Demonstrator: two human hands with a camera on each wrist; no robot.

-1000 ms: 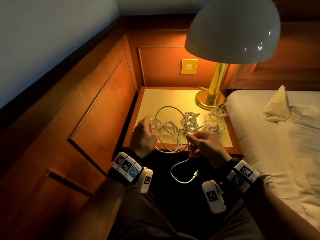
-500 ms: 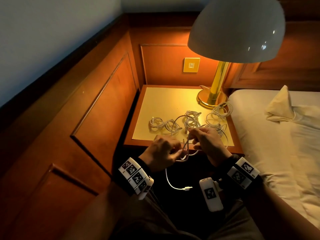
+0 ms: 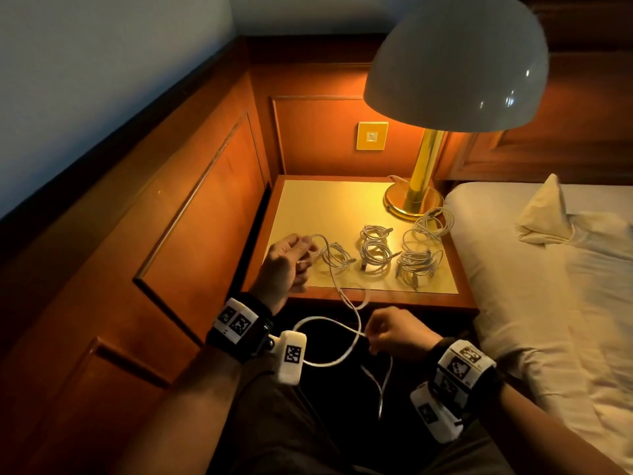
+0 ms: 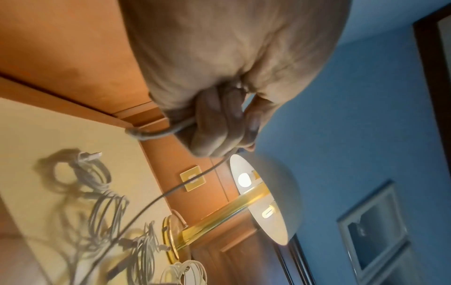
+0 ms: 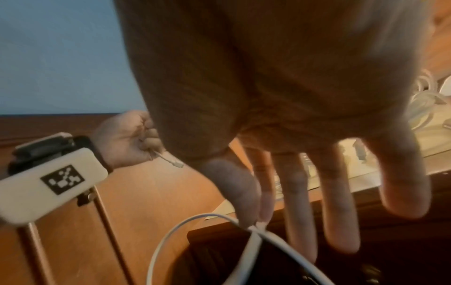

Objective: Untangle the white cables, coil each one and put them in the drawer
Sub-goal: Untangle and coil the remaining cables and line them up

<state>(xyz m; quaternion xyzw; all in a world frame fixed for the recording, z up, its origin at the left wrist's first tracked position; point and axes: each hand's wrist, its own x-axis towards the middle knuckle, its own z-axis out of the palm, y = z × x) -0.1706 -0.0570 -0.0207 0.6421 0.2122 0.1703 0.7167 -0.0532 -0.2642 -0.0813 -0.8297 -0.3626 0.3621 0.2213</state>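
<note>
A long white cable runs from my left hand over the nightstand's front edge down to my right hand. My left hand grips the cable's end above the nightstand's left front corner, its plug sticking out. Below the edge, the thumb and forefinger of my right hand pinch the cable where a loop crosses itself. That loop hangs in front of the nightstand, and a tail drops lower. Several coiled white cables lie on the nightstand top.
A brass lamp with a white dome shade stands at the nightstand's back right. A bed with white sheets lies on the right, wood panelling on the left. No drawer is visible.
My hands have moved apart: the left hand rose to the nightstand's left corner with the cable end, the right hand dropped below the front edge, and the cable stretched into a wide loop.
</note>
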